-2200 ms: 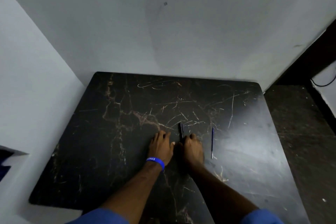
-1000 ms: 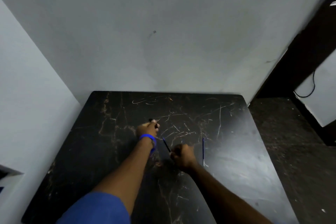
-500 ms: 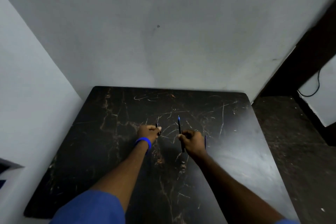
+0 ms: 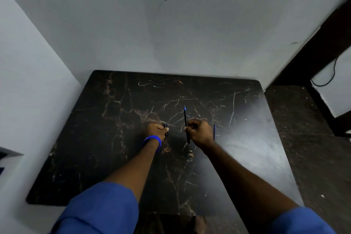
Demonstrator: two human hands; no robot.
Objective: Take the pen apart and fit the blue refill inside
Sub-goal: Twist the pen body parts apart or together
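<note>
Hands number two, both above the dark marbled desk (image 4: 106, 138). Right hand (image 4: 199, 131) is closed around one pen body (image 4: 185, 119), its long axis running away from the person, blue tip at the far end. Left hand (image 4: 155, 130) pinches one short dark pen piece (image 4: 165, 129). One blue refill (image 4: 214, 132) lies on the desk just right of the right hand, lengthwise along the same direction.
</note>
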